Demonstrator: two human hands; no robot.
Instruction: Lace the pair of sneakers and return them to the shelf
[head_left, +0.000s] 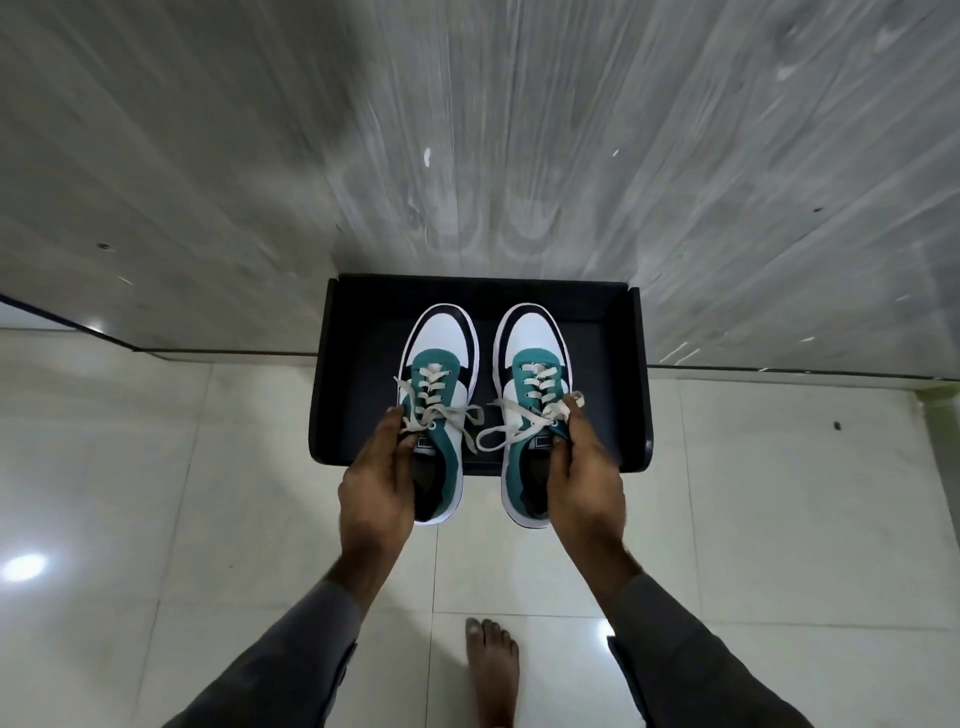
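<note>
My left hand (375, 480) grips the left sneaker (438, 410) by its collar, my right hand (584, 475) the right sneaker (531, 410). Both sit mid-frame, toes pointed into the black shelf (642, 374) so they slide in paired, laces looking done.

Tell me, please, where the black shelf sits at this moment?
In the head view the black shelf sits at centre frame against the grey wood-grain wall, above the white tiled floor, directly beneath the two teal sneakers held over it.
</note>
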